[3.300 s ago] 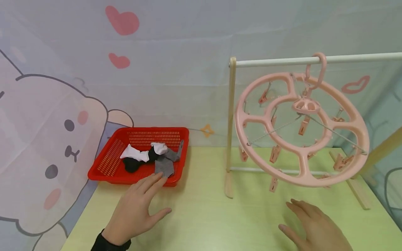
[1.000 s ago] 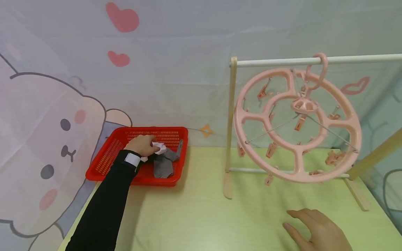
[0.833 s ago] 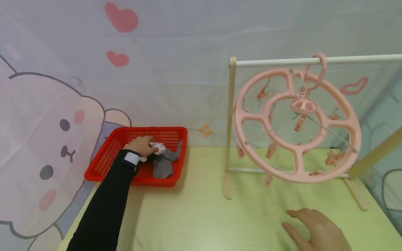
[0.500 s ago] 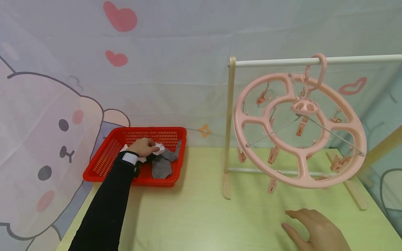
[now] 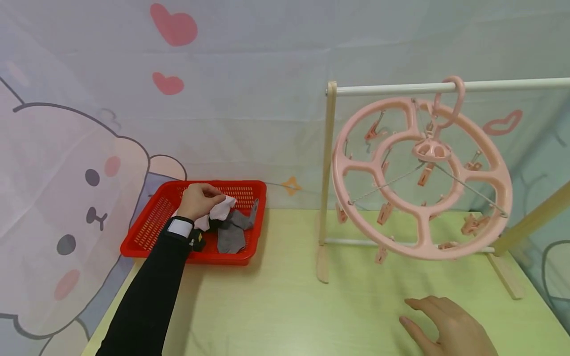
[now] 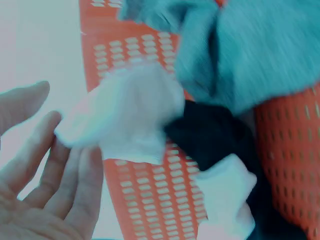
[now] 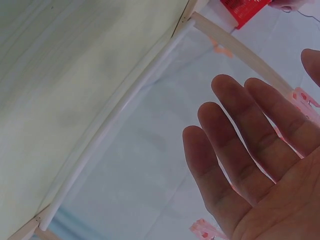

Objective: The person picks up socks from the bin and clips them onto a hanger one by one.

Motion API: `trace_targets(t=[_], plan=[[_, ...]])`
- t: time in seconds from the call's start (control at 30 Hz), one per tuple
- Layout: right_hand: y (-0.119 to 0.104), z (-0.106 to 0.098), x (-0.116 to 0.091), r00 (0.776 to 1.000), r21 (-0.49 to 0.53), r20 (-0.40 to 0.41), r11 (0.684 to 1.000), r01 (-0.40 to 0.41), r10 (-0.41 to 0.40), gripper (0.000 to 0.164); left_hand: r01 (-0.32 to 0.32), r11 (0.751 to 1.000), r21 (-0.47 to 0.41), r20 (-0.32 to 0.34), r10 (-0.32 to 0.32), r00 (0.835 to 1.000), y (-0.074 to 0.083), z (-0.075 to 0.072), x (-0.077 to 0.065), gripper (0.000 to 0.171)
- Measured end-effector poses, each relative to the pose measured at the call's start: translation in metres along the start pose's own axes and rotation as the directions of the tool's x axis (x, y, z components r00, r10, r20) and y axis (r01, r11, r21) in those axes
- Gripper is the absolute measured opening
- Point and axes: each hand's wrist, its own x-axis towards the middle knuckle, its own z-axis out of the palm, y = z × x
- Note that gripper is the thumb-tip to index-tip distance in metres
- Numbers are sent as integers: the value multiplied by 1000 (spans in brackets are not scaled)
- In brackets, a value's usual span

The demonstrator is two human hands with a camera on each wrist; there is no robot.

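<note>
Basket (image 5: 222,258), drying rack (image 5: 396,89), cartoon backdrop (image 5: 267,123) suggest home laundry.

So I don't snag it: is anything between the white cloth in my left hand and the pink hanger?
Yes, in the head view: a straight path from the white cloth crosses the red basket at its right rim, then the left wooden post, before the pink hanger. Depth is unclear.
</note>
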Motion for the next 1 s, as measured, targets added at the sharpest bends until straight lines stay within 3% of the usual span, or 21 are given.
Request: trace_targets(t=[0.1,0.2,0.37,0.43,0.57,0.63,0.7,0.83,0.9,1.0], plan=[[0,0,1,1000,2,13,1000,-14,14,30,7,997,-78,-68,-12,998,8,1,-3,17],[0,0,2,999,4,25,1000,-23,23,30,34,992,-121,-64,-42,997,15,2,-7,16],[-1,-2,3,1000,3,30,1000,-9,9,30,67,993,-93,123,-55,991,21,1,-10,21],[-2,-3,3,999,-2,33,1000,-10,10,30,64,997,-44,223,-52,973,21,0,-11,22],[-2,-4,2,999,-4,35,1000,-18,18,31,52,997,60,411,-72,909,20,-3,-12,21],[-2,-4,2,999,-4,31,1000,-23,23,30,51,994,92,478,-89,874,20,-3,-12,21],[-2,-4,2,999,-4,28,1000,-29,29,30,69,991,117,511,-120,851,22,-2,-13,22],[-2,-3,2,999,-2,27,999,-42,42,29,114,983,146,514,-174,840,29,1,-13,23],[-3,-3,2,999,2,29,999,-44,44,29,102,981,164,515,-173,839,31,4,-14,23],[-3,-2,2,999,10,29,1000,-30,29,30,75,975,208,539,-178,823,30,8,-17,23]])
